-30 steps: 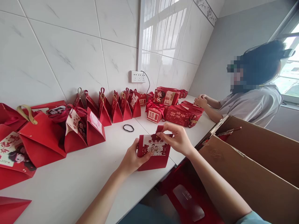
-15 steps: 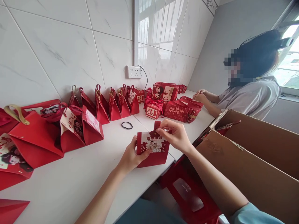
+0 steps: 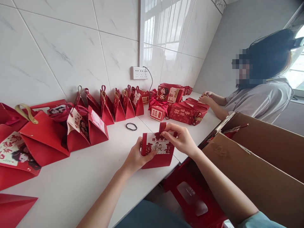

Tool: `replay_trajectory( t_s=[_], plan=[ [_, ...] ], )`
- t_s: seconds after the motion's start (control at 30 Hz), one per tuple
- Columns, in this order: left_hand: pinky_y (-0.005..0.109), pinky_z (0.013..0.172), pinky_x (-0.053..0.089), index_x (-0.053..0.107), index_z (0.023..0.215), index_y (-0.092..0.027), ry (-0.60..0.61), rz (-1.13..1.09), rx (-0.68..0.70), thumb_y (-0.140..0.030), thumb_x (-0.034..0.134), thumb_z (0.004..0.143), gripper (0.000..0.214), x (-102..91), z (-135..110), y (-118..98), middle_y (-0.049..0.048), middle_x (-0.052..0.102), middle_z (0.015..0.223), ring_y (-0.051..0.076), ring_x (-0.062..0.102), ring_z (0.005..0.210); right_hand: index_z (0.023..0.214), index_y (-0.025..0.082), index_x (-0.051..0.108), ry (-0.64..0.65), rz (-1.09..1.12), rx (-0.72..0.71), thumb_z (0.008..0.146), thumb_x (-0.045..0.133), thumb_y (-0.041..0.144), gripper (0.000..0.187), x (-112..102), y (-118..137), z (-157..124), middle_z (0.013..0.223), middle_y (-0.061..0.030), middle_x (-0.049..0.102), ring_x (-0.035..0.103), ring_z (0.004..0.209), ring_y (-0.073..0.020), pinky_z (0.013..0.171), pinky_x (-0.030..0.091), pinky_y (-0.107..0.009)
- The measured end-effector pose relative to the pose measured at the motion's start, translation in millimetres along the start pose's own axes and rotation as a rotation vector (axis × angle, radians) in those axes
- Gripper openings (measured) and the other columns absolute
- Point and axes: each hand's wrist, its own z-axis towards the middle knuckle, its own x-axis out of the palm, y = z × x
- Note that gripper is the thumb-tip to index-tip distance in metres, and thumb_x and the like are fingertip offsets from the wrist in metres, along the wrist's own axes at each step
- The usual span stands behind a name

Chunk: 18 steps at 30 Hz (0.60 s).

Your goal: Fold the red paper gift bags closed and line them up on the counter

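A small red gift box (image 3: 158, 162) with a printed couple on its white panel is upright near the table's front edge. My left hand (image 3: 139, 155) grips its left side, thumb across the front and fingers behind. At the box's top edge, my right hand (image 3: 179, 137) pinches a dark red strap (image 3: 162, 127) between thumb and fingers. Part of the panel's lettering is hidden behind those fingers. Beyond the box lies a black hair tie (image 3: 131, 126) on the white table (image 3: 104, 171).
Several red triangular gift boxes (image 3: 118, 107) with loop handles line the wall at left. Red boxes (image 3: 181, 112) are grouped at the back. An open cardboard carton (image 3: 256, 164) stands at right, and a red bag (image 3: 193, 196) below. Another person (image 3: 261, 95) sits at the far right.
The view has turned slightly left, so everything appears shifted right. My right fingers sit a little lower over the panel's lettering. Both hands keep their hold on the box and strap.
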Motion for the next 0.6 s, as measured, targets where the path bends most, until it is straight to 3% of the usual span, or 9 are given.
replay_trajectory(
  t_s=[0.1,0.23,0.33,0.43,0.5,0.53,0.6],
  plan=[
    [0.039,0.082,0.056,0.047,0.112,-0.022,0.006,0.040,0.046,-0.047,0.070,0.073,0.052,-0.5,-3,0,0.0066,0.068,0.105,0.026,0.066,0.097,0.073,0.020,0.059,-0.098,-0.030,-0.031,0.087,0.057,0.039,0.024,1,-1,-1,0.061,0.0005,0.057,0.046,0.053,-0.0114,0.050,0.036,-0.024],
    [0.039,0.088,0.054,0.034,0.132,-0.023,-0.012,0.040,0.172,-0.043,0.073,0.071,0.075,6.9,-9,-1,0.0131,0.059,0.125,0.029,0.059,0.113,0.069,0.021,0.053,-0.460,0.128,0.075,0.084,0.059,0.047,0.030,-4,-15,-3,0.055,0.0037,0.044,0.037,0.049,-0.0108,0.047,0.031,-0.024],
    [0.038,0.086,0.054,0.026,0.141,-0.025,-0.222,0.062,0.291,-0.044,0.069,0.073,0.082,14.5,-12,-3,0.0153,0.050,0.135,0.030,0.057,0.117,0.072,0.023,0.049,-0.674,0.436,0.139,0.077,0.062,0.055,0.036,-9,-26,-1,0.062,0.0028,0.050,0.044,0.053,-0.0118,0.050,0.039,-0.023],
    [0.041,0.088,0.052,0.037,0.133,-0.035,-0.416,0.208,0.604,-0.036,0.074,0.070,0.072,13.8,-17,3,0.0086,0.059,0.128,0.029,0.061,0.113,0.077,0.025,0.049,-0.637,0.648,0.168,0.072,0.061,0.064,0.041,-8,-27,-1,0.078,-0.0022,0.061,0.060,0.070,-0.0182,0.066,0.051,-0.031],
    [0.043,0.089,0.051,0.053,0.109,-0.041,-0.303,0.330,0.820,-0.032,0.074,0.068,0.047,10.0,-22,14,-0.0017,0.072,0.105,0.026,0.068,0.100,0.078,0.026,0.051,-0.556,0.734,0.178,0.074,0.053,0.068,0.043,-4,-20,-3,0.085,-0.0053,0.065,0.063,0.081,-0.0223,0.075,0.053,-0.037],
    [0.042,0.087,0.051,0.058,0.096,-0.042,-0.155,0.379,0.862,-0.034,0.073,0.068,0.032,8.6,-24,22,-0.0062,0.074,0.093,0.025,0.070,0.092,0.079,0.026,0.052,-0.508,0.759,0.177,0.076,0.047,0.071,0.045,-3,-15,-6,0.087,-0.0064,0.065,0.064,0.085,-0.0238,0.077,0.053,-0.039],
    [0.039,0.081,0.053,0.061,0.077,-0.042,0.137,0.405,0.804,-0.045,0.071,0.068,0.014,8.5,-30,37,-0.0104,0.074,0.077,0.022,0.072,0.078,0.083,0.027,0.055,-0.389,0.708,0.167,0.081,0.033,0.074,0.052,-2,-4,-11,0.093,-0.0079,0.066,0.064,0.089,-0.0257,0.080,0.053,-0.043]
  ],
)
